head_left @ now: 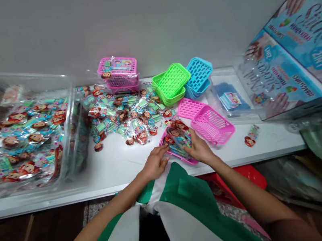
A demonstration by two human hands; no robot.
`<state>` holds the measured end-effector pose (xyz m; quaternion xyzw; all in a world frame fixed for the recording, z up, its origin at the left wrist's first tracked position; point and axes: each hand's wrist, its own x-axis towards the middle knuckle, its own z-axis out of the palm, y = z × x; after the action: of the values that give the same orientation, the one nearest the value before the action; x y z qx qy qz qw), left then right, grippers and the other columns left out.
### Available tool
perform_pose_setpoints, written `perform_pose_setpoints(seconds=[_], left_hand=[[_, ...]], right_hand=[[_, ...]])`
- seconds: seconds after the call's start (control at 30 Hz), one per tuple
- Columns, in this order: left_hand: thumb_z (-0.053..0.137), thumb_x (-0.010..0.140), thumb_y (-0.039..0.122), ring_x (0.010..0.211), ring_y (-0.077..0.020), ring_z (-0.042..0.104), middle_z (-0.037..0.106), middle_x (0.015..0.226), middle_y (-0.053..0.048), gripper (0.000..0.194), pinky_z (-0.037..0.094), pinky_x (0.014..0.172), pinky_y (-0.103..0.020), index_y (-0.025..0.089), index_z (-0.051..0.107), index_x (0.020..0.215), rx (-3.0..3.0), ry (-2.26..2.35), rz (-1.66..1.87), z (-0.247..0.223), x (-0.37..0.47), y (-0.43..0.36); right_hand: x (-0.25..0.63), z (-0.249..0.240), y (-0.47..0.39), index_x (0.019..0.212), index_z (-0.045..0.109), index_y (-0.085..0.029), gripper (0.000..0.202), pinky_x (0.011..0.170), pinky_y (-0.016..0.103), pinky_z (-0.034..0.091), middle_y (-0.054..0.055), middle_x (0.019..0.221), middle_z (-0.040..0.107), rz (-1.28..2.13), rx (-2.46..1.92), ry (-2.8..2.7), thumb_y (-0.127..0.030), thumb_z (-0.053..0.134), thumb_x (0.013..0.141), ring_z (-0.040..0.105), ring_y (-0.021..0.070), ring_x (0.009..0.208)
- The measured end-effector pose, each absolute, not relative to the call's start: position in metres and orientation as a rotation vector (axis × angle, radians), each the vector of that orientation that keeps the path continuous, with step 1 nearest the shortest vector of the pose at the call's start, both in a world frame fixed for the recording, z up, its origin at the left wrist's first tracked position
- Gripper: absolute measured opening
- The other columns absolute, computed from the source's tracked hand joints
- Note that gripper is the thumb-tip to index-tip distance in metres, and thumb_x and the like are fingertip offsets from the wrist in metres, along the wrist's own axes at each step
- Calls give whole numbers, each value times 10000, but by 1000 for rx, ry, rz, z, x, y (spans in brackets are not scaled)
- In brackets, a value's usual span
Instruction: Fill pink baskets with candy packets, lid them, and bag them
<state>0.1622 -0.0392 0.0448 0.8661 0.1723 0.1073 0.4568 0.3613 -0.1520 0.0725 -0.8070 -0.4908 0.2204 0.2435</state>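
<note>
A pink basket [184, 158] filled with small packets [177, 139] that show a red-haired cartoon figure sits near the table's front edge. My right hand [199, 147] wraps round packets at the basket's right side, thumb on top of them. At the basket's left rim is my left hand [156, 161], its fingers curled; what they hold, if anything, is hidden. Just right of the filled basket lies an open pink basket [213, 125] with its lid [190, 108] folded back. A loose heap of similar packets [135, 114] spreads behind my left hand.
On the left stands a clear bin [69, 110] full of packets. Stacked pink [119, 76], green [172, 82] and blue [198, 76] baskets line the back. To the right are a clear tray [239, 114] with small cards, a single packet [252, 136] and printed boxes [285, 68].
</note>
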Motion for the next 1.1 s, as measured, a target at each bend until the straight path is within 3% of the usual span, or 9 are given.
perform_pose_setpoints(seconds=[0.2, 0.4, 0.53, 0.63, 0.77, 0.87, 0.97, 1.03, 1.1], left_hand=[[413, 885, 197, 1207, -294, 477, 544, 1287, -188, 416, 234, 1099, -511, 83, 514, 1272, 2665, 95, 24, 24, 172, -43], [412, 895, 193, 1206, -283, 438, 464, 1328, -206, 553, 356, 1000, -434, 93, 302, 1427, 2764, 189, 84, 25, 183, -46], [390, 911, 204, 1063, -287, 494, 555, 1105, -191, 414, 402, 898, -417, 53, 477, 1287, 2828, 307, 2, 24, 192, -48], [397, 912, 221, 1016, -287, 500, 564, 1034, -174, 357, 404, 875, -422, 59, 547, 1192, 2861, 318, -39, 23, 195, -49], [396, 906, 199, 1034, -282, 503, 576, 1020, -175, 293, 400, 892, -416, 75, 604, 1070, 2858, 280, -46, 25, 194, -47], [378, 925, 254, 1125, -289, 489, 565, 1152, -204, 365, 377, 948, -434, 74, 551, 1191, 2837, 271, 11, 26, 194, -46], [349, 936, 426, 1350, -316, 297, 368, 1439, -222, 580, 235, 1080, -484, 59, 369, 1385, 2845, 187, 95, 24, 195, -47], [331, 919, 520, 1409, -326, 179, 277, 1494, -229, 704, 144, 1122, -491, 24, 303, 1418, 2854, 109, 68, 20, 196, -49], [312, 908, 563, 1408, -340, 181, 298, 1475, -258, 764, 122, 1129, -489, -17, 312, 1405, 2861, 74, -6, 14, 197, -50]], right_hand=[[347, 23, -149, 1443, 288, -153, 587, 856, 431, 398, 200, 1153, 549, 97, -2624, -1735, -85, 386, 869, 515, 291, 988], [347, 13, -150, 1491, 176, -201, 667, 934, 457, 338, 204, 1424, 358, 227, -2627, -1809, -149, 435, 879, 440, 318, 1130], [359, 24, -158, 1508, 22, -229, 855, 985, 459, 311, 159, 1531, 189, 577, -2408, -1938, -362, 549, 847, 320, 346, 1277], [364, 21, -160, 1500, 111, -298, 652, 984, 471, 313, 113, 1524, 241, 604, -2404, -1924, -448, 388, 929, 341, 333, 1275], [358, 6, -158, 1473, 244, -325, 527, 951, 491, 339, 98, 1506, 292, 403, -2587, -1772, -398, 322, 957, 397, 343, 1219], [352, -3, -159, 1479, 242, -276, 541, 1005, 486, 309, 110, 1517, 267, 295, -2541, -1730, -372, 328, 954, 356, 327, 1272], [352, -8, -161, 1494, 184, -152, 602, 1082, 442, 250, 134, 1532, 228, 296, -2444, -1751, -369, 320, 949, 256, 283, 1361], [354, -11, -161, 1492, 163, -97, 623, 1110, 421, 221, 135, 1535, 222, 353, -2407, -1787, -374, 296, 949, 214, 255, 1392], [356, -14, -159, 1489, 169, -84, 622, 1126, 419, 194, 129, 1537, 222, 418, -2397, -1828, -377, 275, 950, 199, 243, 1404]])
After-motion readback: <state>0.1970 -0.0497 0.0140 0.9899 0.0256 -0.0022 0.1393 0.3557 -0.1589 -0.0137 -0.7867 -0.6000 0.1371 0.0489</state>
